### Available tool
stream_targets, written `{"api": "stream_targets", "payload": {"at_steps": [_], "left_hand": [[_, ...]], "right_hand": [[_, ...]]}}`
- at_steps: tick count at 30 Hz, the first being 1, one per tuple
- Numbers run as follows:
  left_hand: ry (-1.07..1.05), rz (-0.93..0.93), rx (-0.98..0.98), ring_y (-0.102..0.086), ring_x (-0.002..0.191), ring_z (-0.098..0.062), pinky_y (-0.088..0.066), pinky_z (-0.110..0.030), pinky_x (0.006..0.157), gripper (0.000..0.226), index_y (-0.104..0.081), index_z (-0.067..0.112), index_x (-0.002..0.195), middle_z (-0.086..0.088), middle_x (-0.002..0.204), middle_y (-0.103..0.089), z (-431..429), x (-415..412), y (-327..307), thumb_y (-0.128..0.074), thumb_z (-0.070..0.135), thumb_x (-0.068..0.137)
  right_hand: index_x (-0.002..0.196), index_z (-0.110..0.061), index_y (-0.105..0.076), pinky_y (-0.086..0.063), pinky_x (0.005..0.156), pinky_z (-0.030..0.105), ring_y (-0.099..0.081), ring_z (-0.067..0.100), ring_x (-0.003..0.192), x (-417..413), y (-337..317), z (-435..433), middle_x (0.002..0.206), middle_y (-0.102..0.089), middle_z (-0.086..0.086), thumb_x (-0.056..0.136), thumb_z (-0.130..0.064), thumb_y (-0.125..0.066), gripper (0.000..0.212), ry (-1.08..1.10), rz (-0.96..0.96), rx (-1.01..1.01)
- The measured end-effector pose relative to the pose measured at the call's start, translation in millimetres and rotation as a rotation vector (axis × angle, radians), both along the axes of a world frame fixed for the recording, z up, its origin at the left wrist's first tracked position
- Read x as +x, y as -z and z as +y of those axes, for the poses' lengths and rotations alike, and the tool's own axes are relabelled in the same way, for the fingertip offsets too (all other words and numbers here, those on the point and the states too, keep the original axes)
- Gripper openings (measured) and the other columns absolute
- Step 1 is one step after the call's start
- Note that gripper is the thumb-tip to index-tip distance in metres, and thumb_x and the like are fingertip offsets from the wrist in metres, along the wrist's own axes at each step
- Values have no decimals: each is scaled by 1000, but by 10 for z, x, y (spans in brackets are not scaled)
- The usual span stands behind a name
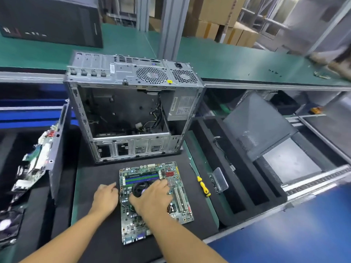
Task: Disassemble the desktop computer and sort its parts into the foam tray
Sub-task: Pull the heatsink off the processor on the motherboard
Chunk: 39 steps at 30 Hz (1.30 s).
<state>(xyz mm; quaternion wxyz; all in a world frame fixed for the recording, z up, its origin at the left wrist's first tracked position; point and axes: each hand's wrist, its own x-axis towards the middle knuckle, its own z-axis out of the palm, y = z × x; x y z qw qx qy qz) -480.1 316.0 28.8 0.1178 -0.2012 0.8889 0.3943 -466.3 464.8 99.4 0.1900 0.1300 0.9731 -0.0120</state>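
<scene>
Your right hand [152, 198] clasps fan [141, 187] on board [133, 224] | left hand [105, 196] at board's left edge, hold unclear | risk: a hard pull may lift and flex board

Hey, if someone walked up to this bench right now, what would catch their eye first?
The green motherboard lies flat on the black mat at front centre, with the right hand over its cooler fan and the left hand at its left edge. Just behind stands the gutted computer case, side open; a yellow-handled screwdriver lies right of the board.
</scene>
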Motion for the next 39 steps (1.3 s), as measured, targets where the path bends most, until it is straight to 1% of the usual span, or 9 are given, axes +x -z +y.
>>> {"api": "stream_targets", "payload": {"at_steps": [5,10,14,17,20,25,30,34,39], "left_hand": [[263,199,65,-40,123,-13,-29,-31,108,44,-58,24,134,8,123,-47,-73,113,-109,-46,4,97],[533,177,113,-29,130,-4,-17,-28,107,48,-46,27,139,17,138,-39,-1,199,-310,-38,15,94],[648,190,-8,-25,132,-1,-18,-27,109,72,-32,28,147,22,141,-28,7,264,-307,-44,50,79],[654,215,-99,-24,132,-1,-20,-29,112,100,-23,32,149,23,143,-24,52,301,-218,-60,75,67],[572,227,-81,-25,133,1,-22,-31,113,117,-17,36,152,26,143,-29,75,276,-142,-70,77,57],[573,327,-157,-40,119,9,-36,-30,99,91,-33,54,132,37,125,-40,16,270,-184,-74,76,54],[526,322,-226,-40,116,10,-31,-26,97,85,-36,50,127,37,121,-39,71,314,-225,-71,79,55],[581,263,-254,-31,129,5,-24,-25,105,98,-31,47,139,36,133,-30,64,315,-223,-66,85,55],[676,277,-427,-38,125,2,-12,-26,109,104,-34,42,143,27,134,-39,117,165,-394,-40,99,57]], "right_hand": [[144,7,-20,-43,99,47,-36,35,129,-136,-28,171,143,-27,21,76,-90,-32,119,-30,-75,-193],[154,-20,-4,-27,113,57,-11,40,145,-266,-176,467,158,-10,10,69,-73,-69,120,-352,-185,-417],[149,-30,-21,-42,101,57,-30,39,132,-273,-163,599,144,-30,8,68,-47,-84,104,-649,-141,-245],[141,-22,-33,-48,93,52,-41,32,121,-305,-150,612,131,-42,6,68,-47,-82,92,-735,-9,-184],[136,-16,-40,-51,89,48,-45,30,116,-332,-109,617,126,-44,6,66,-51,-80,88,-775,42,-191],[136,-14,-38,-48,90,49,-40,31,117,-289,16,536,127,-39,9,70,-46,-82,86,-832,35,-307],[137,-19,-45,-44,97,42,-38,23,125,-462,-25,821,134,-38,4,82,-63,-61,72,-684,62,-475],[115,-14,-46,-48,86,38,-47,27,116,-756,71,1448,119,-47,6,92,-44,-52,39,-183,257,-187],[128,-9,-42,-45,98,42,-46,30,126,-900,367,2035,133,-46,11,93,-27,-48,40,27,-168,20]]}}
